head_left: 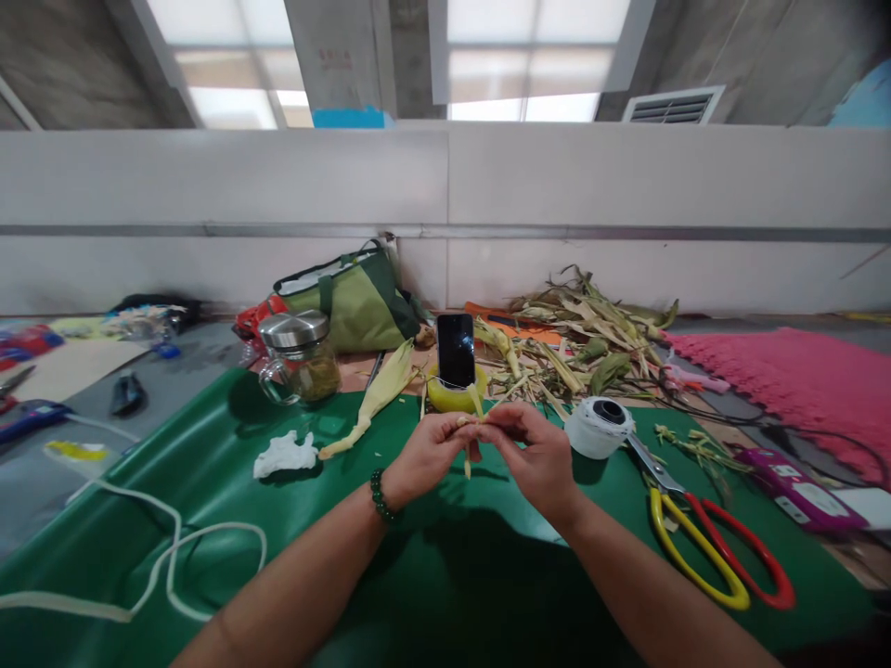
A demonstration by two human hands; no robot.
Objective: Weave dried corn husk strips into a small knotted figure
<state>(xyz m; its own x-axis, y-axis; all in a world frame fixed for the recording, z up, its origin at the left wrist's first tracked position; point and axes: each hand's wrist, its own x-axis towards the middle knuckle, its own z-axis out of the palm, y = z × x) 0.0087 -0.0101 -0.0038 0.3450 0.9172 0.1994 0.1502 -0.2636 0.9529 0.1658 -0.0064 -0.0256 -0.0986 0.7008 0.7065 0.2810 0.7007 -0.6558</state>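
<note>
Both my hands meet above the green mat [209,464]. My left hand [428,455], with a dark bead bracelet at the wrist, pinches a thin pale strip of corn husk [469,443]. My right hand [533,455] is closed on the same strip from the other side. The strip's short end hangs down between the two hands. Just beyond the hands a black phone [456,348] stands upright in a yellow tape roll [445,394].
A heap of husks [585,339] lies behind. A white tape roll [599,427] and yellow-and-red scissors [703,547] lie right. At left are a loose husk [380,394], a glass jar [299,357], crumpled tissue [284,455], a white cord [167,547] and a green bag [348,297]. A pink cloth [786,380] covers the far right.
</note>
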